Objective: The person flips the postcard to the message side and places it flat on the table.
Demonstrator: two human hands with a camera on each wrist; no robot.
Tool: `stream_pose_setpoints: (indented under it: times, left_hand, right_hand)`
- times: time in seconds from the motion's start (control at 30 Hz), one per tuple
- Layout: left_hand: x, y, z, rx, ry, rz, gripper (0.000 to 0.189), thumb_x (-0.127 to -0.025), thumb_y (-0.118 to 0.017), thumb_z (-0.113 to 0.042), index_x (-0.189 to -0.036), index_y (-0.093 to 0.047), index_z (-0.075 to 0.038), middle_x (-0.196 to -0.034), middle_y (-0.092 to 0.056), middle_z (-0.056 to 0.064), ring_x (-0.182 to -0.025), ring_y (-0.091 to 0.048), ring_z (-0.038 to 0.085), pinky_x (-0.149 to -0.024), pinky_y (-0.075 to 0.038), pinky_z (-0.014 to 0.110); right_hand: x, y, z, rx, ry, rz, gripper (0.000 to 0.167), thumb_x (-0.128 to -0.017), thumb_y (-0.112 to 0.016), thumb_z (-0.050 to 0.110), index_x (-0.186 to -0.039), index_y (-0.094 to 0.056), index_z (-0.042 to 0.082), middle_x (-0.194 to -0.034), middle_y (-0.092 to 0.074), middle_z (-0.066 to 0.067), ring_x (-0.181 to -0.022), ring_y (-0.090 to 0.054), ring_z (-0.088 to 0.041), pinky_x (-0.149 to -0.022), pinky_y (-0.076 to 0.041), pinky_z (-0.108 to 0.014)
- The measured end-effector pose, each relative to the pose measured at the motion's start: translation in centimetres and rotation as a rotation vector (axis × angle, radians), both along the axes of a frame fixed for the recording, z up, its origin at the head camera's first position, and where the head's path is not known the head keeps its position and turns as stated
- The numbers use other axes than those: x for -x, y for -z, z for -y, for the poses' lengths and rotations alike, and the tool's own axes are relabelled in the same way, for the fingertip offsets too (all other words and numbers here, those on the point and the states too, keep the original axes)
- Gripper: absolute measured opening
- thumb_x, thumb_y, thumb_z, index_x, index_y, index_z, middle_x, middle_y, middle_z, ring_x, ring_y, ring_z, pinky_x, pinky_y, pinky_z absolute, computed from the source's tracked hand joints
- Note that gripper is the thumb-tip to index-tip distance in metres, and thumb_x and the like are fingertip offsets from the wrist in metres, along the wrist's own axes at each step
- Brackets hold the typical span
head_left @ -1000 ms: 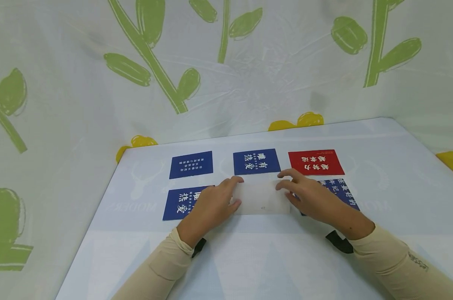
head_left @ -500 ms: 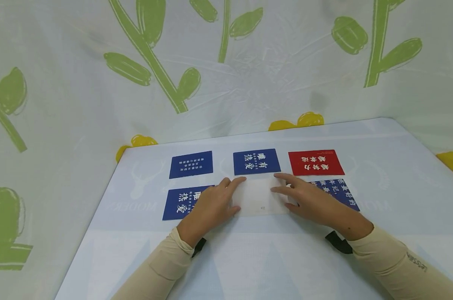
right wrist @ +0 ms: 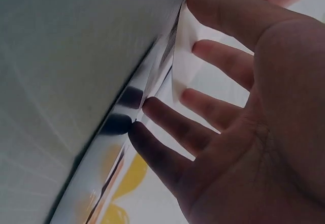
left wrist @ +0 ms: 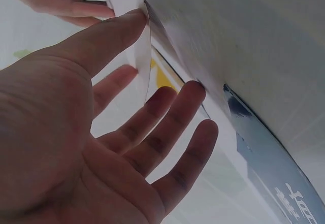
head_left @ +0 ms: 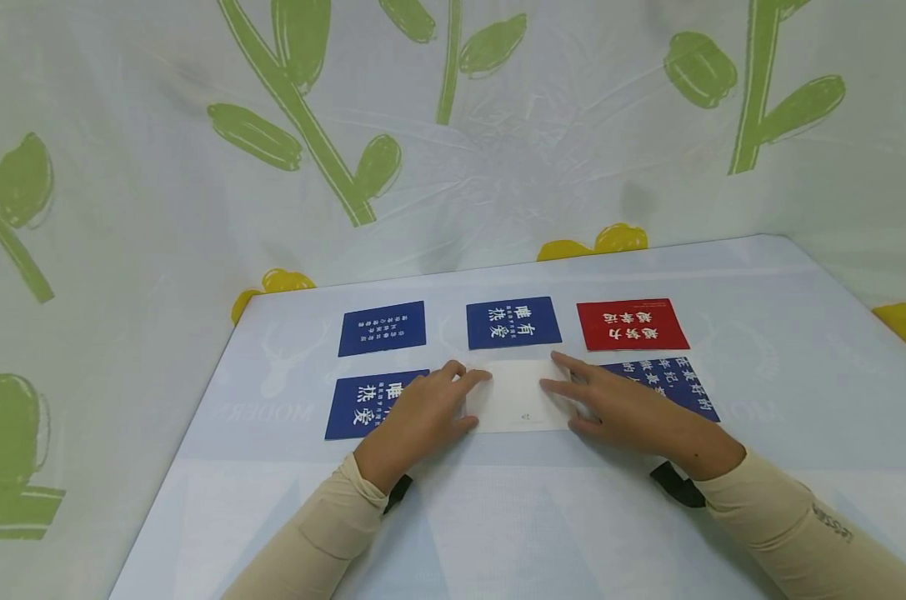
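A white card [head_left: 523, 396] with a small mark near its front edge lies between my hands in the middle of the front row. My left hand [head_left: 418, 417] touches its left side, thumb and index finger extended onto the card. At the opposite side, my right hand [head_left: 621, 408] rests spread fingertips on it. The left wrist view shows the thumb at the edge of the card [left wrist: 140, 56], the other fingers apart. In the right wrist view, the fingers are likewise spread beside the card [right wrist: 183, 66]. Its underside is hidden.
Blue cards with white writing flank it, one left [head_left: 351, 408] and one right [head_left: 681, 387], both partly covered by my hands. Behind lie a small-print blue card [head_left: 381, 329], another blue card [head_left: 513, 323] and a red card [head_left: 633, 325]. A leaf-patterned curtain [head_left: 535, 167] hangs behind the table.
The white card has settled flatter and shifted slightly toward me. My right fingertips have moved a little left onto it, and the left fingers have shifted only slightly. The printed cards stay put.
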State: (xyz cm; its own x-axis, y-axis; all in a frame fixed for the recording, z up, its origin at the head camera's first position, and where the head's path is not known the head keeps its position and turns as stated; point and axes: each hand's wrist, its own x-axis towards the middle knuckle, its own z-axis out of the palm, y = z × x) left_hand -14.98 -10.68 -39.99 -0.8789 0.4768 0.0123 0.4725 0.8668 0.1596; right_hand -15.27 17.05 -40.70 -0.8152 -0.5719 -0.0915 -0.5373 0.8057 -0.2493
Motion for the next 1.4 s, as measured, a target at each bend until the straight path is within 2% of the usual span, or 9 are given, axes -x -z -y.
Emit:
stream_pose_setpoints:
  times: [0.17,0.43,0.67,1.4]
  left_hand:
    - [-0.02,0.14,0.02,0.022,0.014,0.011,0.057,-0.085,-0.081,-0.033,-0.138,-0.060,-0.027,-0.126,-0.067,0.007,-0.106,-0.067,0.023,-0.093,-0.056,0.039]
    - [-0.14,0.30,0.19,0.042,0.029,0.028,0.047,-0.088,-0.077,-0.033,-0.133,-0.066,-0.026,-0.124,-0.068,0.005,-0.112,-0.063,0.023,-0.096,-0.053,0.042]
    - [-0.14,0.43,0.31,0.051,0.049,0.000,0.042,-0.089,-0.076,-0.033,-0.131,-0.068,-0.028,-0.122,-0.069,0.004,-0.110,-0.063,0.023,-0.092,-0.053,0.041]
    - [-0.31,0.16,0.23,0.057,0.024,-0.018,0.038,-0.089,-0.076,-0.035,-0.125,-0.072,-0.028,-0.121,-0.069,0.004,-0.108,-0.063,0.024,-0.088,-0.055,0.042]
  right_hand:
    - [-0.06,0.03,-0.02,-0.009,-0.001,0.001,0.065,-0.088,-0.076,0.027,-0.147,-0.051,0.028,-0.161,-0.036,-0.010,-0.140,-0.045,-0.040,-0.097,-0.053,-0.051]
    - [-0.25,-0.06,-0.09,-0.011,-0.027,-0.011,0.057,-0.090,-0.074,0.026,-0.144,-0.056,0.023,-0.155,-0.045,-0.013,-0.137,-0.048,-0.040,-0.100,-0.051,-0.055]
    - [-0.30,0.00,-0.12,-0.013,-0.044,-0.038,0.056,-0.089,-0.074,0.027,-0.142,-0.058,0.021,-0.150,-0.050,-0.013,-0.135,-0.050,-0.040,-0.099,-0.052,-0.054]
    - [-0.23,0.23,-0.17,-0.007,-0.044,-0.050,0.056,-0.088,-0.075,0.028,-0.141,-0.059,0.022,-0.148,-0.052,-0.012,-0.134,-0.051,-0.038,-0.098,-0.053,-0.053]
